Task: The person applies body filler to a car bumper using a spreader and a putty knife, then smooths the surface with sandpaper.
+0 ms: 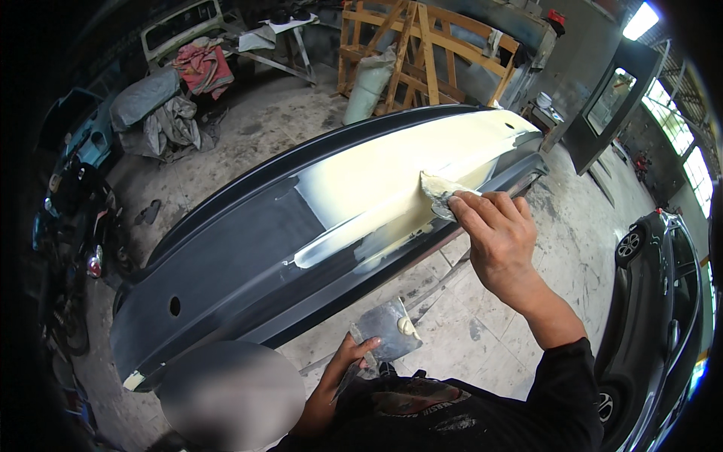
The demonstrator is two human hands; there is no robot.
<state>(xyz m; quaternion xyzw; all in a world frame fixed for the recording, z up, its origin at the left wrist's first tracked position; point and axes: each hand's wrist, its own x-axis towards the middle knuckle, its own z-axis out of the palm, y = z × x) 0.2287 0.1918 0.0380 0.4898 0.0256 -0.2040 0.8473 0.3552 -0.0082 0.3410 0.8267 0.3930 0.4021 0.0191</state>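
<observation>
A long dark car bumper [233, 233] stretches diagonally before me, its right half coated with pale yellow filler [361, 181]. My right hand [501, 233] is closed around a filler spreader [438, 194] smeared with the same paste. The spreader's blade meets the coated surface near a raised crease. Closer to my body, my left hand [348, 361] grips a flat grey mixing plate [385, 335] by its left edge. A small lump of filler [407, 326] sits at the plate's right side. Bare dark patches show along the bumper's lower ledge.
A grey blurred oval [230, 395] hides part of the lower left. Motorcycles [94, 248] stand at the left, and a dark car [651, 301] is parked at the right. Behind the bumper are a wooden frame [433, 60], a pale green sack [369, 87] and a covered pile [162, 113].
</observation>
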